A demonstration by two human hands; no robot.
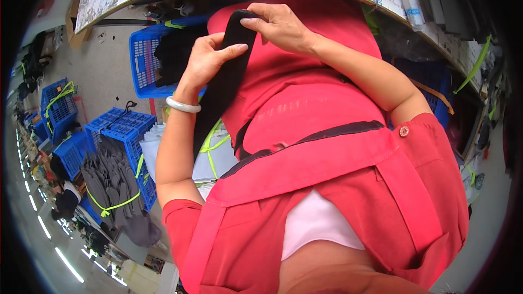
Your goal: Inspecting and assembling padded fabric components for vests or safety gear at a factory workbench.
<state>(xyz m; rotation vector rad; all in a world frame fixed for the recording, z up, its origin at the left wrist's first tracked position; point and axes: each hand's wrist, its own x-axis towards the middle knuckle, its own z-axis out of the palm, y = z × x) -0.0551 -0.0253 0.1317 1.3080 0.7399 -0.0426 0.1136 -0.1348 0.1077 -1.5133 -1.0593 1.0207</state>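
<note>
Left hand (210, 57) | right hand (280, 24) | black sock (226, 76) pinched between both

Two hands (210, 57), one black sock (226, 73), one bangle (182, 105), several blue crates (144, 60) (exact count unclear)

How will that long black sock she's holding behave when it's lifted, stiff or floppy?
Probably floppy: the black sock hangs limp below the left hand and bends over at the top, where the right hand pinches it. It looks light, since fingertips alone hold it. Being soft knit, it likely won't slip or roll.
</note>
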